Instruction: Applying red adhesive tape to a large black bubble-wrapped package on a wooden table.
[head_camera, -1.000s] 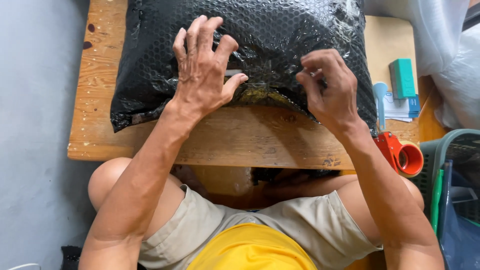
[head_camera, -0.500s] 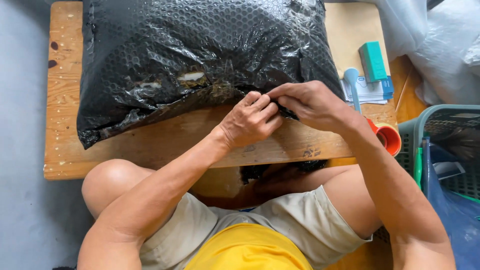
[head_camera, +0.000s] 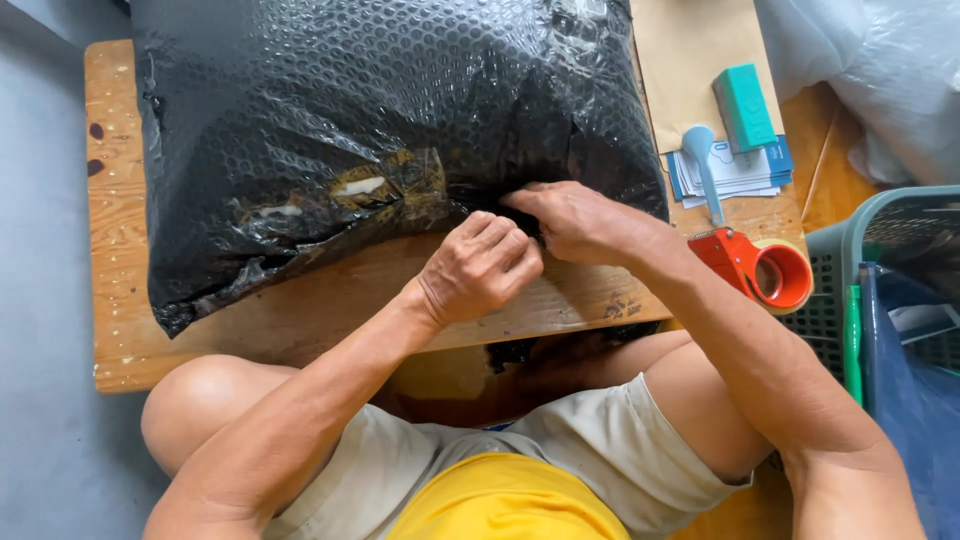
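Two hands: both of yours meet at the near edge of the big black bubble-wrap parcel (head_camera: 380, 140), close to its right corner.
Left hand (head_camera: 480, 268): your fingers are curled in tight, knuckles up, and they press on the parcel's edge. I think they pinch a bit of the black wrap, but the fingertips are hidden, so I cannot tell for sure.
Right hand (head_camera: 575, 222): it lies flat and low on the same edge, fingers pointing left, just touching your left hand. Its fingertips are tucked under the wrap, so I cannot tell how it grips.
Parcel: it lies on the low wooden table (head_camera: 115, 300) and covers most of the top. A shiny, crinkled patch with clear tape (head_camera: 360, 187) shows near the middle of the front edge.
Right of the parcel: a red tape dispenser (head_camera: 760, 265) sits at the table's corner, near your right arm. Behind it lie a stack of paper slips (head_camera: 740, 172), a teal block (head_camera: 745, 108) and a brown envelope (head_camera: 685, 50).
Far right: a green plastic basket (head_camera: 880, 215) stands beside the table.
Your legs: your knees sit under the table's near side.
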